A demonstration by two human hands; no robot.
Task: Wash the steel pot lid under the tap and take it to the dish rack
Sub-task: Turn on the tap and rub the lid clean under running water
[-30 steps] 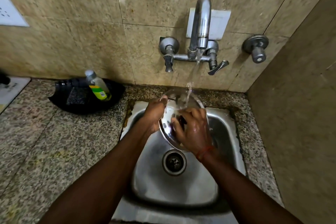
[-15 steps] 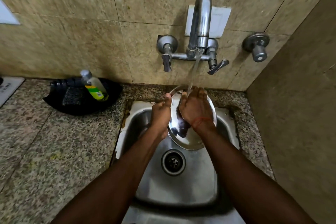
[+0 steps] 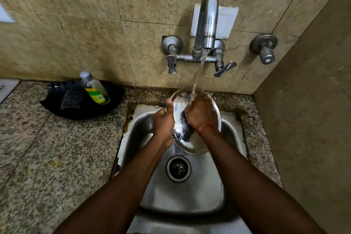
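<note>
The round steel pot lid (image 3: pixel 182 135) is held tilted over the back of the sink (image 3: pixel 190 195), its shiny inner face toward me. My left hand (image 3: pixel 164 119) grips the lid's left rim, thumb on top. My right hand (image 3: pixel 200 112) lies flat on the lid's face, fingers pointing up into the water stream (image 3: pixel 197 76). The stream falls from the wall tap (image 3: pixel 207 24) onto my right fingers and the lid's top edge. The hand hides the lid's middle. No dish rack is in view.
A black tray (image 3: pixel 79 108) on the granite counter (image 3: pixel 47 157) at left holds a dish-soap bottle (image 3: pixel 96 89) and a dark scrub pad (image 3: pixel 71 99). A second valve (image 3: pixel 265 48) sticks out of the wall at right. A tiled side wall (image 3: pixel 313 119) closes the right.
My right hand slid from the lid's lower middle up to its top under the stream. The lid shifted a little farther back and upward; my left hand kept its grip.
</note>
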